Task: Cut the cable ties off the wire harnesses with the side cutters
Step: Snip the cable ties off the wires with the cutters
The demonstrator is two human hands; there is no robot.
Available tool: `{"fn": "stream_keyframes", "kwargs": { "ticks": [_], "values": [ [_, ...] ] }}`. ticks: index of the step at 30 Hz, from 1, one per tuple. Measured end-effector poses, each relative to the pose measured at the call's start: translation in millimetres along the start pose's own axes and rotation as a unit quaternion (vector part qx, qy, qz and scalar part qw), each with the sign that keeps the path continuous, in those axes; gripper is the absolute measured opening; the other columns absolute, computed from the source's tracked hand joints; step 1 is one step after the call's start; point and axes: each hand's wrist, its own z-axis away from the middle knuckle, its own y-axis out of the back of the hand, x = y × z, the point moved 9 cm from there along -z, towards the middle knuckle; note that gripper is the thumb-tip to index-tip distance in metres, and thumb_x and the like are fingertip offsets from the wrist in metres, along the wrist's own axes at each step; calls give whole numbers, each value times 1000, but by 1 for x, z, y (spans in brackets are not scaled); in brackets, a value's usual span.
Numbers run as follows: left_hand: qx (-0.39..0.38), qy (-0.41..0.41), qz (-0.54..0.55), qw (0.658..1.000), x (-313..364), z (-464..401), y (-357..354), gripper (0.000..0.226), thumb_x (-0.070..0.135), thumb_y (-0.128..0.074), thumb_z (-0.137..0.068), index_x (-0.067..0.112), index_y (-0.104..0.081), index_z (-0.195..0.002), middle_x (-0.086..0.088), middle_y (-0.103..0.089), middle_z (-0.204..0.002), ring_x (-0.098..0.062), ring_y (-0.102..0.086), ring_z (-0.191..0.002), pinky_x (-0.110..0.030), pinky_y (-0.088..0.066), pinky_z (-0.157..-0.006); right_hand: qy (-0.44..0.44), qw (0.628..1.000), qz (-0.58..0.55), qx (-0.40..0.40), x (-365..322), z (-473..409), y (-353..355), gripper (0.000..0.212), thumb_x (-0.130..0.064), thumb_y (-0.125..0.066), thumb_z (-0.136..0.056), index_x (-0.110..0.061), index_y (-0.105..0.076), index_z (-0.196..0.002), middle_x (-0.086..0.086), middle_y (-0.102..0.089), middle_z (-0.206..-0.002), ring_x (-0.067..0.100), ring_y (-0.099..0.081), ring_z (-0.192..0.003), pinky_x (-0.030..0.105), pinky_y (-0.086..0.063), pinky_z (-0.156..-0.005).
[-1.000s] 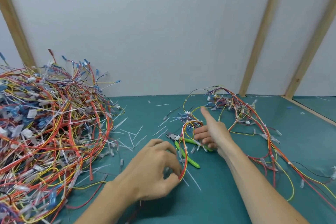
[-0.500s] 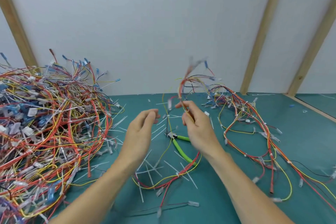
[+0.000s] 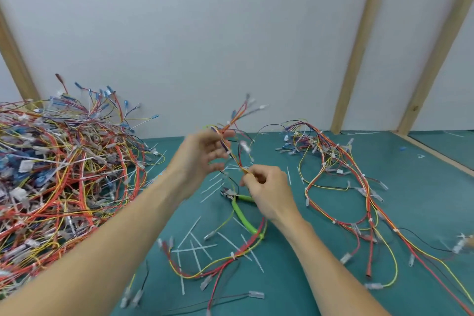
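A wire harness (image 3: 234, 154) of red, yellow and orange wires is lifted above the green table, its loose ends fanning upward and its tail trailing across the mat. My left hand (image 3: 202, 156) holds its upper part with thumb and fingertips. My right hand (image 3: 266, 190) pinches the bundle lower down. The side cutters (image 3: 241, 210), with bright green handles, lie on the mat just under my right hand, touched by neither hand. A white cable tie (image 3: 233, 255) still wraps the trailing wires.
A big heap of harnesses (image 3: 59, 182) fills the left side. Another harness (image 3: 346, 187) sprawls on the right. Several cut white ties (image 3: 195, 244) litter the green mat (image 3: 423, 187). A white wall with wooden battens stands behind.
My left hand has taken hold of the harness's upper part. My right hand slid down the bundle and now pinches it lower, nearer the cutters.
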Motion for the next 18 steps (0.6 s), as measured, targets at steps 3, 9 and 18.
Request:
{"fn": "stream_keyframes", "kwargs": {
  "ticks": [3,9,18],
  "values": [
    [16,-47,-56,997,21,-12,4,17,21,-55,-99,14,-70,-96,6,-68,-75,-5,-59,-59,-24,-44,-63,-78,994,-3,76,29,1,16,29,-55,-65,-85,-27,-66,-79,-8,-64,-59,8,-53,-52,32,-42,-55],
    [-37,-172,-247,953,53,-35,-77,11,8,-52,-101,5,-61,-96,-10,-55,-76,-10,-53,-50,-16,-42,-51,-164,960,-219,62,50,1,4,32,-38,-56,-87,-10,-70,-84,8,-63,-55,18,-51,-44,26,-40,-45],
    [-141,-59,-360,920,-26,-87,-203,34,0,-48,-96,0,-59,-128,-16,-60,-94,-27,-59,-86,-31,-45,-73,-201,935,-65,285,73,9,58,32,-19,-41,-105,-16,-69,-90,12,-66,-80,36,-58,-80,43,-42,-69]
  ]
}}
